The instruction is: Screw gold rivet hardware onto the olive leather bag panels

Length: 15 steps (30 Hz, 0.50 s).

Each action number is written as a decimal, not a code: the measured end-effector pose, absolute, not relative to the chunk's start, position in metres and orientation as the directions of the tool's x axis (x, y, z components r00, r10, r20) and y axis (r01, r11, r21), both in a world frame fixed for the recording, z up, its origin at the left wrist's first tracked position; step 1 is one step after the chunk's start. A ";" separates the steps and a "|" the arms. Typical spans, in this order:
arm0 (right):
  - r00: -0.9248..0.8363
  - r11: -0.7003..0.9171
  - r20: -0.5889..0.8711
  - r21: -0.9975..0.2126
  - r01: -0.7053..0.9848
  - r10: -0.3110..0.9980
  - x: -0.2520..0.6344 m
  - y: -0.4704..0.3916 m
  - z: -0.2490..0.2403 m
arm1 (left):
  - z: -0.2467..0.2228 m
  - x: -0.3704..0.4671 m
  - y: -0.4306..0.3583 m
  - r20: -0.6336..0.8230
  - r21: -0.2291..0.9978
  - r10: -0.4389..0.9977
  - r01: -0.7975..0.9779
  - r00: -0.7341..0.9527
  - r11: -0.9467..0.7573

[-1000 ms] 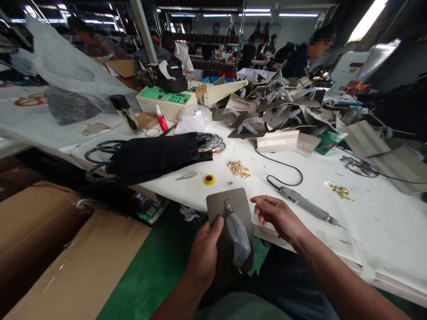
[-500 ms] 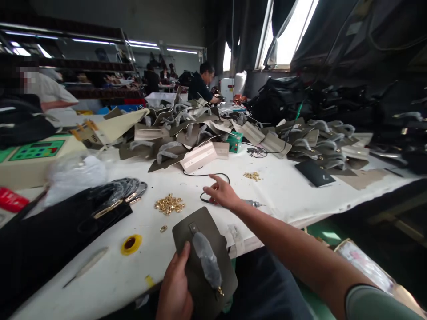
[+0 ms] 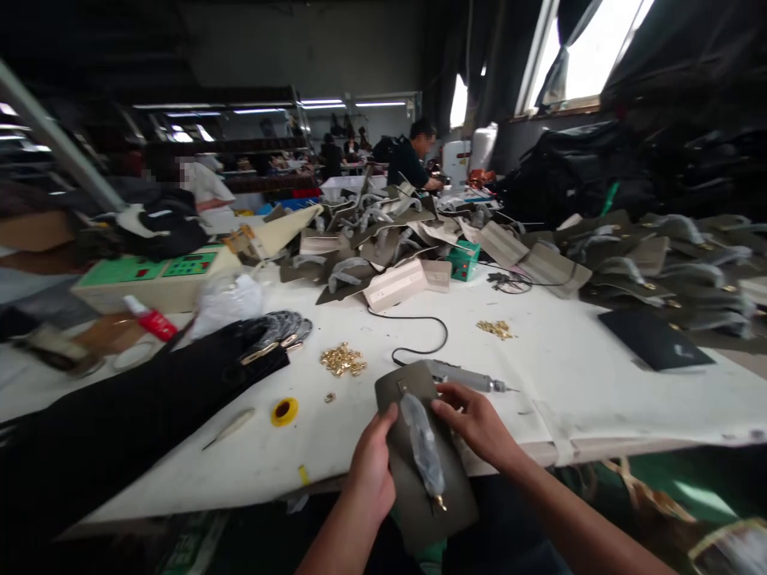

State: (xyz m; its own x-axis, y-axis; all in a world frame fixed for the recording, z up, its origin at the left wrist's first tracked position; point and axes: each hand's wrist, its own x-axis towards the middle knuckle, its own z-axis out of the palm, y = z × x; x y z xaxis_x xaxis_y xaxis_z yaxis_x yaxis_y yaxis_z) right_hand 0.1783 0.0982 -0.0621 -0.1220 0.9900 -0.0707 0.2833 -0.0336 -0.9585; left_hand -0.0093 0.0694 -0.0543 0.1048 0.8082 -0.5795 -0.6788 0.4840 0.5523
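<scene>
An olive-grey panel [image 3: 447, 471] with a plastic-wrapped handle [image 3: 424, 447] is held at the table's near edge. My left hand [image 3: 375, 463] grips its left side, thumb on top. My right hand [image 3: 473, 419] has its fingers closed at the panel's upper right edge. Just behind the panel lies a grey electric screwdriver [image 3: 464, 377], its bit pointing right. To the left are a pile of small gold fittings [image 3: 343, 360], one loose gold piece [image 3: 329, 397] and a roll of yellow tape [image 3: 284, 411].
More panels with wrapped handles [image 3: 395, 283] are heaped at the back, beside a green box [image 3: 463, 260]. Black straps [image 3: 240, 359] and an awl [image 3: 231, 427] lie left, a dark pad [image 3: 653, 339] right. A person [image 3: 413, 160] sits beyond the heap.
My right hand has come back from above the screwdriver to the panel's edge. The screwdriver now shows almost whole. The camera view has swung, so the table things appear shifted.
</scene>
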 end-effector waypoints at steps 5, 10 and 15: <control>-0.158 -0.062 -0.124 -0.934 0.352 0.980 0.183 0.108 -0.069 | -0.057 -0.008 0.079 -0.452 0.627 0.883 -0.659 0.125 0.415; -0.213 -0.035 -0.136 -0.907 0.420 0.967 0.190 0.118 -0.074 | -0.068 -0.011 0.089 -0.388 0.721 0.920 -0.603 0.057 0.342; -0.078 0.011 -0.039 -0.833 0.553 0.996 0.186 0.132 -0.061 | -0.086 -0.011 0.091 -0.344 0.806 0.939 -0.523 -0.033 0.277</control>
